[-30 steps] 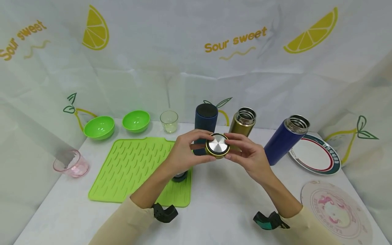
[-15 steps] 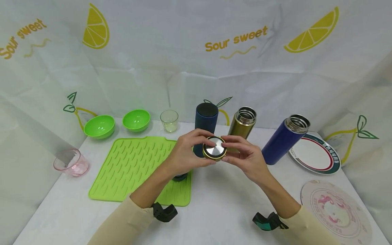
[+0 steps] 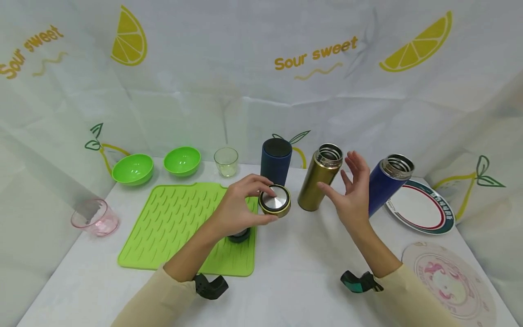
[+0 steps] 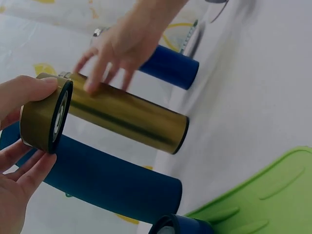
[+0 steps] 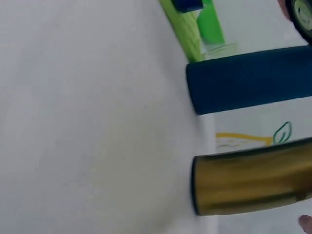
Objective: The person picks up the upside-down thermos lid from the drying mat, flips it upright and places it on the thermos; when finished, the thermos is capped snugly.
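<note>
My left hand (image 3: 234, 206) pinches a round gold bottle lid (image 3: 275, 200) with a shiny steel top, held up off the table in front of a dark blue capped cylinder (image 3: 276, 159). In the left wrist view the lid (image 4: 44, 117) sits between thumb and fingers. Fingers spread, my right hand (image 3: 352, 195) is at the right side of a gold thermos (image 3: 315, 186), its thumb tip right at the wall. The gold thermos stands upright, its steel mouth uncovered. Just behind the right hand is a blue thermos (image 3: 384, 186), also uncovered.
A green drying mat (image 3: 180, 227) lies left, with a small dark lid (image 3: 239, 237) partly hidden by the left wrist. Two green bowls (image 3: 132, 169), a clear glass (image 3: 226, 162) and a pink glass (image 3: 98, 220) stand around it. A white plate (image 3: 416, 206) and pink round mat (image 3: 445, 277) lie right.
The right hand has let go of the gold lid and moved right to the gold thermos, fingers spreading. The left hand has drawn the lid slightly left.
</note>
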